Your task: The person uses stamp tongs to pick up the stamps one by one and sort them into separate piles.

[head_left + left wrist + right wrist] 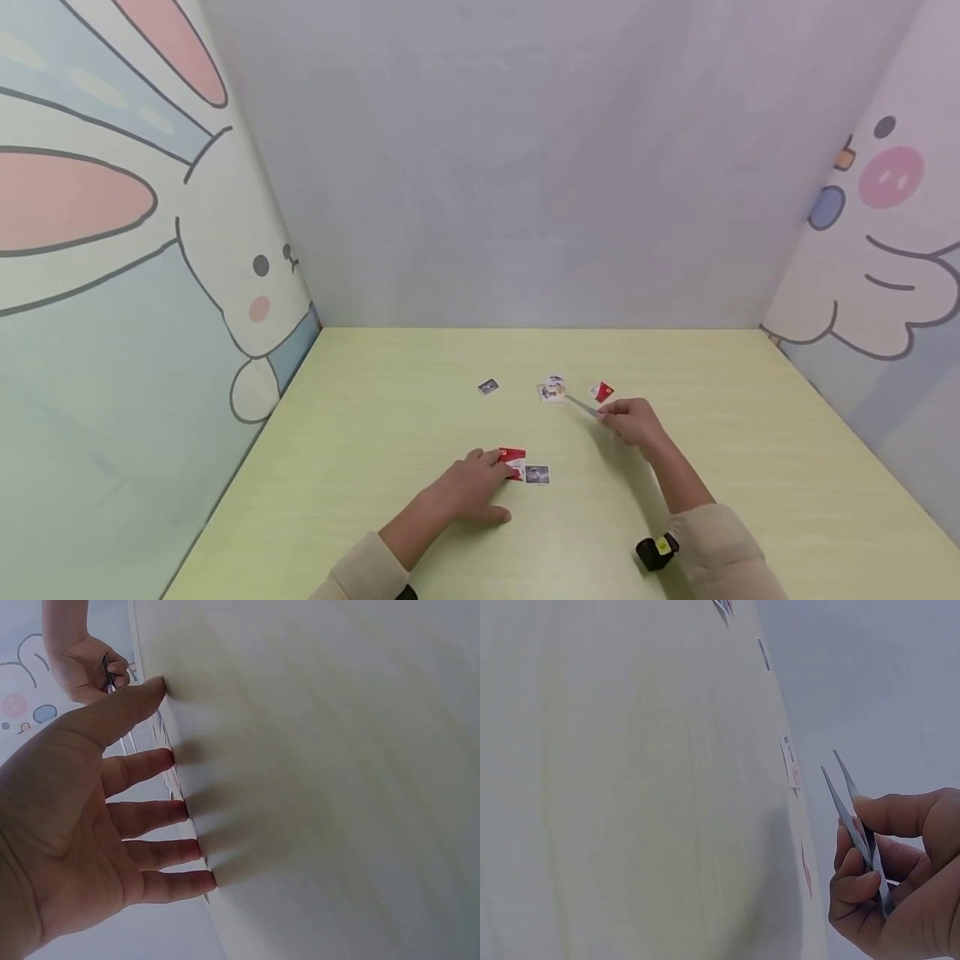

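Note:
My right hand [630, 421] grips slim metal tweezers [843, 807]. In the right wrist view, the two tips stand apart with nothing between them. Seen from the head, the tips point at a pale stamp-like paper [550, 395] with a coloured picture, at the middle back of the table. My left hand [468, 487] is spread, its fingertips resting on the tabletop and partly covering a red-and-white stamp-like paper [514, 457]. Beside that paper lies a small dark-grey picture paper [537, 474].
Another grey picture paper [488, 387] lies at the back, left of the pale one. A red-and-white piece [602, 392] lies just beyond my right hand. The pale yellow table [375, 433] meets a plain grey back wall [525, 167] and cartoon-printed side walls.

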A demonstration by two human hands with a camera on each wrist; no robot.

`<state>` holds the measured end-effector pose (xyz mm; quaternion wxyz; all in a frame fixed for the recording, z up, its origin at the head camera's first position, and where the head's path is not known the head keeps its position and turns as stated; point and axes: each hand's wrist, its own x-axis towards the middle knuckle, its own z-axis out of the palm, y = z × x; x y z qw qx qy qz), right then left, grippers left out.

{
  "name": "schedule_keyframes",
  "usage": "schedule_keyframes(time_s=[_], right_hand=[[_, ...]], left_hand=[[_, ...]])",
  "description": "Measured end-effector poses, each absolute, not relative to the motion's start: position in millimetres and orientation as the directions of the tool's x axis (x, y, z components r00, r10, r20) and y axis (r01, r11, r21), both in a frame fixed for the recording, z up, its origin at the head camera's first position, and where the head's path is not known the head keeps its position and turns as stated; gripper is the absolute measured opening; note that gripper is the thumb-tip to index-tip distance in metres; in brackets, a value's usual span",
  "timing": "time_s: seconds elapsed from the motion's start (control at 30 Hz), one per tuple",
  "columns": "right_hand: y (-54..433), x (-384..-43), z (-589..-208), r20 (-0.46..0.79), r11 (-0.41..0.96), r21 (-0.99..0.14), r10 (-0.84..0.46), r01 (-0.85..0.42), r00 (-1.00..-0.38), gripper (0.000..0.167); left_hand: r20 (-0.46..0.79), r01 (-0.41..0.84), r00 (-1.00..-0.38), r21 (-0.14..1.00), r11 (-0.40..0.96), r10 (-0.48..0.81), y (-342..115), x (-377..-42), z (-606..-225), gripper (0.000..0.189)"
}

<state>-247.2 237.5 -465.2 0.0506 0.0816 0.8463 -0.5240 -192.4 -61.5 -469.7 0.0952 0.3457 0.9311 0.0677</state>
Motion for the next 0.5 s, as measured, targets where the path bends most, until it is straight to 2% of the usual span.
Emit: schedule_keyframes(time_s=[0.3,0.5], right_hand=[[230.9,-233.8,-460.9,-0.229,0.480,-0.854,0.002,0.202,-0.973,0.016],[227.6,-227.4,-464.4,-0.222,0.500,-0.848,-0.036,0.175,-0.974,0.014]], left_hand=[[-0.103,0.643,-0.734,0.214,0.735,0.672,-63.0,-193.0,-469.3,0.053],[-0.120,0.633,-0.737,0.225,0.741,0.666,-62.8,-192.6,-466.5,0.053]])
